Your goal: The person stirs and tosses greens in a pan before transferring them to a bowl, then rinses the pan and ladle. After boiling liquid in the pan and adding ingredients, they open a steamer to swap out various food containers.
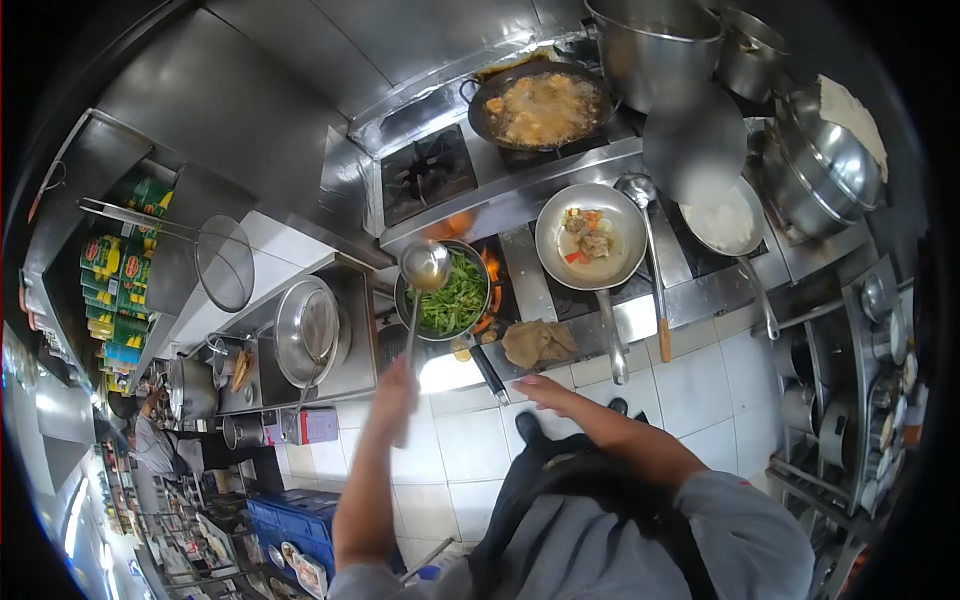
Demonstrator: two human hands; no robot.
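My left hand (396, 392) grips the handle of a metal ladle (425, 268). The ladle's bowl is over the upper left rim of a dark frying pan (408, 312), and some liquid seems to be in it. Chopped green leafy vegetables (455, 298) fill that pan, with flames beside it on the right. The pan's black handle points toward me. Just right of that handle is my right hand (545, 392), fingers stretched out and holding nothing. A crumpled brown cloth (538, 343) lies on the stove's front edge above it.
A steel pan (552, 245) with food pieces and another ladle (658, 270) are to the right. Behind, a wok (480, 112) holds bubbling oil. Farther right are a white-filled pan (722, 230) and large pots (655, 60). Steel bowls (290, 340) stand left; a person (155, 445) is beyond.
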